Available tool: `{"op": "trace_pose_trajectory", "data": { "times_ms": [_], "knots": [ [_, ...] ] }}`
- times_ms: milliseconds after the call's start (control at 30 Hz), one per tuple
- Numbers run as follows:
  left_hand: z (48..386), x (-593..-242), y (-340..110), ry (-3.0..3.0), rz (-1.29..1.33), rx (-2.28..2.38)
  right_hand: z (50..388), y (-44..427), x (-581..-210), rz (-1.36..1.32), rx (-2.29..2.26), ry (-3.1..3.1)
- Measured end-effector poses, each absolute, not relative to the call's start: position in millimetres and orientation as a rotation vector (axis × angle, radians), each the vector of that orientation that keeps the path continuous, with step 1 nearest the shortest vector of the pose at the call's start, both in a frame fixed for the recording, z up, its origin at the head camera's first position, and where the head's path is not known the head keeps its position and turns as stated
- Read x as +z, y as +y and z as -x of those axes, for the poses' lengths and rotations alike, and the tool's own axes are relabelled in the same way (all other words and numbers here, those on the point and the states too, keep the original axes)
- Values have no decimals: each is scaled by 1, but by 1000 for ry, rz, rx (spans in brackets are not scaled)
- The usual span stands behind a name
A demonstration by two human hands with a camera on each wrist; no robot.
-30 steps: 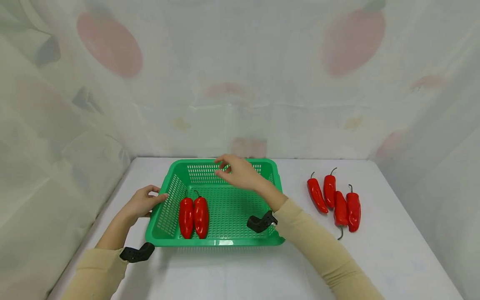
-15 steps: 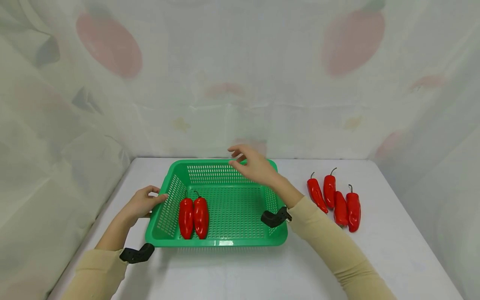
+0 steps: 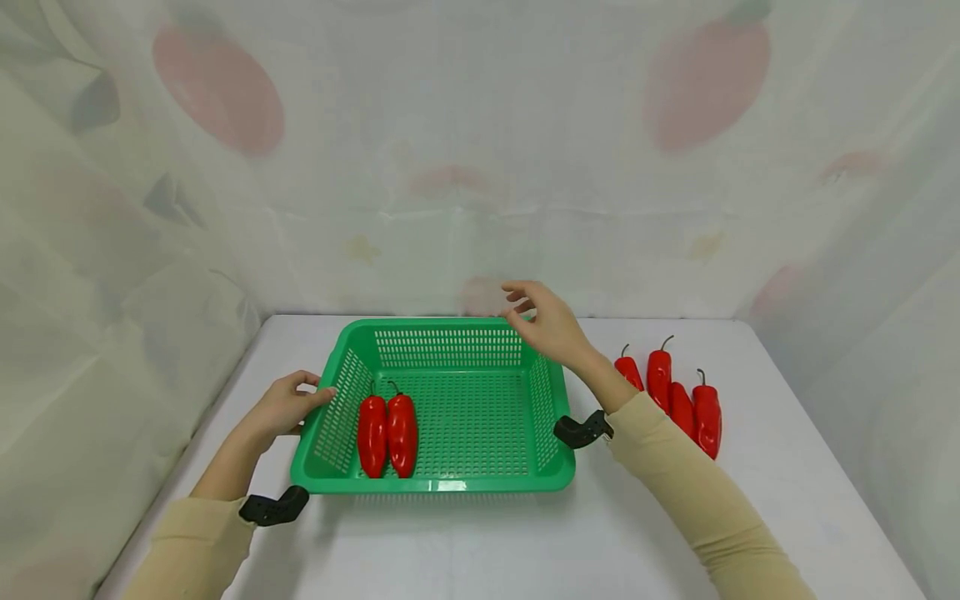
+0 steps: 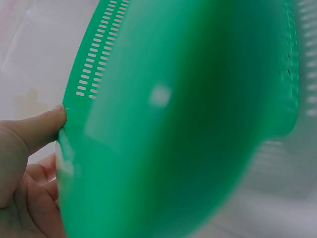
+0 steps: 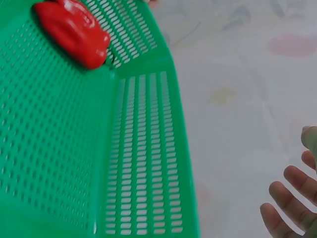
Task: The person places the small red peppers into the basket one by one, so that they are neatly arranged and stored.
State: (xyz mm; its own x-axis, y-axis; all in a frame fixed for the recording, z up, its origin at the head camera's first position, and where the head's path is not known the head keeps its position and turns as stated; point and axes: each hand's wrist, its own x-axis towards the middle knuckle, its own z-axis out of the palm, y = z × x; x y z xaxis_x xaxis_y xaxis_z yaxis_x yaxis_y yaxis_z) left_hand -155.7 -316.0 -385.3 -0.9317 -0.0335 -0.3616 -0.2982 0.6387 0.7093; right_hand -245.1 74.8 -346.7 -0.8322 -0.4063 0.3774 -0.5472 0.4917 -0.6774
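A green plastic basket [image 3: 480, 485] stands on the white table, two red peppers [image 3: 402, 435] lying side by side in its left part. At the basket's left rim my left hand [image 3: 285, 406] grips the edge, thumb over the rim; the left wrist view shows the thumb and fingers [image 4: 42, 126] on either side of it. My right hand [image 3: 551, 327], empty and with loosely bent fingers, hovers over the basket's back right corner. Several more red peppers [image 3: 707, 417] lie right of the basket, partly hidden by my right forearm.
White cloth with faded red prints [image 3: 705, 83] hangs behind the table and along both sides. The table's [image 3: 795, 500] back edge runs just behind the basket.
My right hand has moved right, from above the basket's middle to its back right corner, and my sleeve now covers part of the loose peppers. The left hand and the basket stay put.
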Motion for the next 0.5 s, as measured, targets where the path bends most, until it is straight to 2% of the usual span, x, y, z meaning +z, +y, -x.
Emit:
{"op": "trace_pose_trajectory", "data": {
  "times_ms": [500],
  "knots": [
    [156, -385, -316, 2549, 258, 1182, 253, 121, -375, -688, 1166, -2568]
  ]
}}
